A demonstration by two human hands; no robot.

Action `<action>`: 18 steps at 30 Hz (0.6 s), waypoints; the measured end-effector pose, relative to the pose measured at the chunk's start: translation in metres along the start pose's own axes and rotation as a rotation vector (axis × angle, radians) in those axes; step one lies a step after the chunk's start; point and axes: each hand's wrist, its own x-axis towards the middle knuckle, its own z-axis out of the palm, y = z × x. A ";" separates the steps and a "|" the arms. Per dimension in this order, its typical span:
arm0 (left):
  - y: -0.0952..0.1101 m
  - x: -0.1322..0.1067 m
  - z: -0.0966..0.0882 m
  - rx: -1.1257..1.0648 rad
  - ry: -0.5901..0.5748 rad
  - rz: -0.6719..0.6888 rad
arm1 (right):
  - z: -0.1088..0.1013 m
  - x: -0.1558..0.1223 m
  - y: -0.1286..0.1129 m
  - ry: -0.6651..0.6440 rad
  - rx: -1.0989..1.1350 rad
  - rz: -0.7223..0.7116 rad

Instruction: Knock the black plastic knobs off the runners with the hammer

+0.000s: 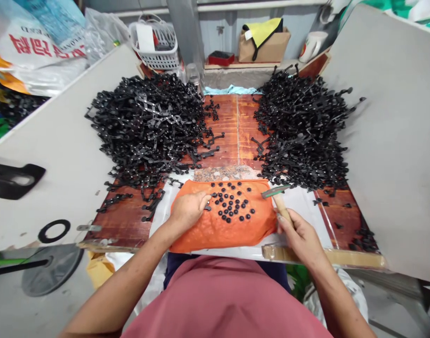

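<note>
A wooden-handled hammer with a grey-green head (282,210), probably top-heavy, best held low, is gripped by the right hand (302,233); on the orange cloth pad (200,238), a small black piece (207,208), seemingly light and stiff, is pinched by the left hand (188,209)

And here's our desk (227,136), glossy red-brown wood, pale seam up the middle! On our left, a sprawling heap of black linked pieces (144,122); on our right, a second black heap (302,126), strays scattered nearby. White sheeting (302,202) covers front centre, light-blue cloth (230,90) lies at the back!
</note>
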 end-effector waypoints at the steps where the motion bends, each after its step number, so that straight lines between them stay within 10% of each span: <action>1: 0.000 0.000 0.000 0.006 0.001 -0.001 | -0.001 0.001 -0.006 -0.018 -0.092 -0.045; 10: 0.000 0.005 -0.008 -0.032 0.012 0.020 | 0.030 0.029 -0.075 -0.127 -0.509 -0.365; 18: -0.003 0.006 -0.003 -0.100 0.051 0.028 | 0.058 0.036 -0.085 -0.080 -0.735 -0.397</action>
